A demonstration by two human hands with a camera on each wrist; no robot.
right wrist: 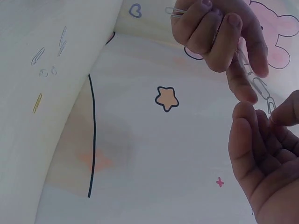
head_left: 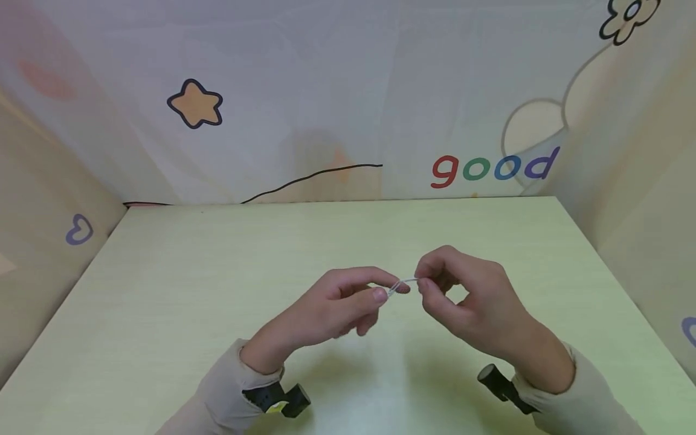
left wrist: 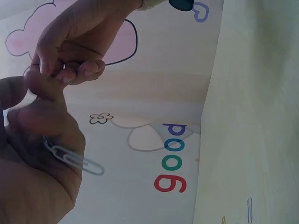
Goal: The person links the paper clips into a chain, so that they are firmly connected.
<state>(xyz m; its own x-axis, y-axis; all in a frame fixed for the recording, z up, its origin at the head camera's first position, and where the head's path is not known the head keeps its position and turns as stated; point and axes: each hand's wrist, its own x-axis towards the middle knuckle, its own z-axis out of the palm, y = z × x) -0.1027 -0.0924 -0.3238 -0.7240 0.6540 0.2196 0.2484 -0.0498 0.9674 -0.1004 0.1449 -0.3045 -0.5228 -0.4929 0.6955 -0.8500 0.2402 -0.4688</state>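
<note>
Both hands are raised over the table, fingertips close together, with a short chain of linked silver paper clips (right wrist: 259, 87) between them. My left hand (head_left: 337, 305) pinches the chain between thumb and index finger. Out of its palm side, a paper clip (left wrist: 77, 160) dangles in the left wrist view. My right hand (head_left: 473, 296) pinches the end clip (right wrist: 271, 106) between thumb and fingertip. In the head view only a thin bright stretch of clip (head_left: 409, 280) shows between the hands; the fingers hide the rest.
Below is a pale table (head_left: 217, 254) with a printed curtain (head_left: 304, 72) standing behind and at both sides. Thin clip-like shapes, including a yellow one (right wrist: 37, 103), lie on the tabletop in the wrist views. A dark camera sits on each wrist.
</note>
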